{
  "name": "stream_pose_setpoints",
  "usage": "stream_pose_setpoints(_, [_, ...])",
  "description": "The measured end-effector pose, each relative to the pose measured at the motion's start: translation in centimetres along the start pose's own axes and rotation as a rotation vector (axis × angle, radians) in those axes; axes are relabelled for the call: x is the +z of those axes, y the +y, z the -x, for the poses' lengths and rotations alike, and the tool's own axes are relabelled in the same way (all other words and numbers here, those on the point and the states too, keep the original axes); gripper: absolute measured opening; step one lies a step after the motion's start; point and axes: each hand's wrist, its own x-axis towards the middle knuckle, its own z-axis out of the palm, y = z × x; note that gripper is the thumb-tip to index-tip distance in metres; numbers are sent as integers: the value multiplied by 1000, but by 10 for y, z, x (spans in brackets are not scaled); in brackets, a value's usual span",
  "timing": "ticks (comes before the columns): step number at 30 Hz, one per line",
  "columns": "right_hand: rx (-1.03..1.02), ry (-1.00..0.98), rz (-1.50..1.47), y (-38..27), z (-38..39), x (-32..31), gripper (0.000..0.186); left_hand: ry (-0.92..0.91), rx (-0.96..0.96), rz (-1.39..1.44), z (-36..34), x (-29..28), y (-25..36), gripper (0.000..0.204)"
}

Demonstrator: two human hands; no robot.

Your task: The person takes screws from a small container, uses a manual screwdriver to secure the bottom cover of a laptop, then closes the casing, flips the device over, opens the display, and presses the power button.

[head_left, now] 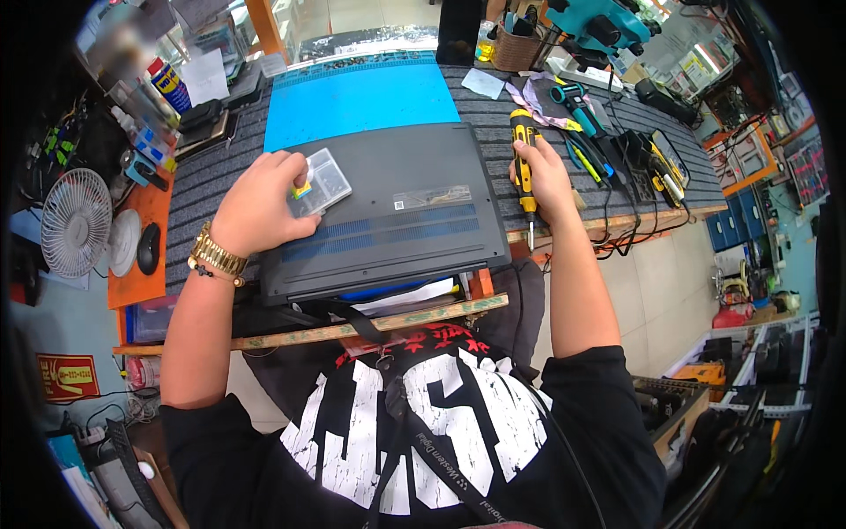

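A dark grey laptop (388, 167) lies upside down in front of me, its vented bottom cover facing up. My left hand (260, 203) grips a small clear plastic case (330, 181) over the left part of that cover; my fingers partly hide a yellow-green bit at its side. In my right hand (551, 181) is a yellow and black powered screwdriver (522, 132), just right of the laptop. Its metal tip points down toward me. A blue mat (361, 101) shows beyond the laptop's far edge.
Hand tools (590, 159), a teal screwdriver (575, 106) and a cloth (533, 93) lie at the right, with cables hanging off the bench edge. A teal microscope (608, 31) stands behind them. At the left are a white fan (77, 220), a black mouse (148, 245) and a spray can (169, 85).
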Motion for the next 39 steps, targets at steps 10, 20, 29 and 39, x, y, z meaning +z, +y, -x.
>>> stream_pose_setpoints(10, [138, -119, 82, -37, -14, -23, 30, 74, -210, 243, 116, -70, 9, 60])
stream_pose_setpoints(20, [-186, 135, 1264, -46, -52, -81, 70, -155, -487, 608, 212, -53, -17, 62])
stream_pose_setpoints(29, [-428, -722, 671, -68, 174, 57, 45, -218, -559, 585, 226, -33, -29, 60])
stream_pose_setpoints(39, [-763, -517, 946, -24, 233, 132, 47, -295, -604, 842, 243, -31, -30, 58])
